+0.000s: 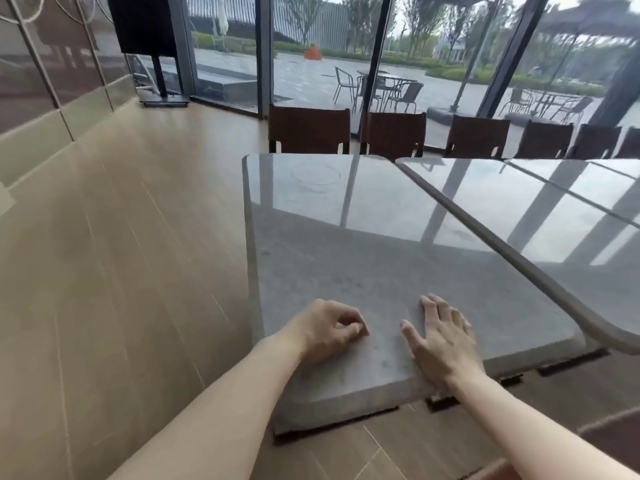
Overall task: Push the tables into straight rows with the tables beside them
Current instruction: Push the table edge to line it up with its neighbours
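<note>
A grey stone-topped table [363, 237] fills the middle of the head view. Its right edge lies against a second grey table [540, 216], whose near corner reaches closer to me than the first table's near right corner. More tabletops continue to the far right. My left hand [329, 330] hovers or rests over the near part of the first table with its fingers curled and nothing in them. My right hand [441, 337] lies flat on the same top near its front edge, fingers straight.
Dark brown chairs [308, 129] line the far side of the tables, in front of tall glass windows. Wooden floor [121, 254] stretches out to the left. A black stand [162, 81] is at the back left, beside a tiled wall.
</note>
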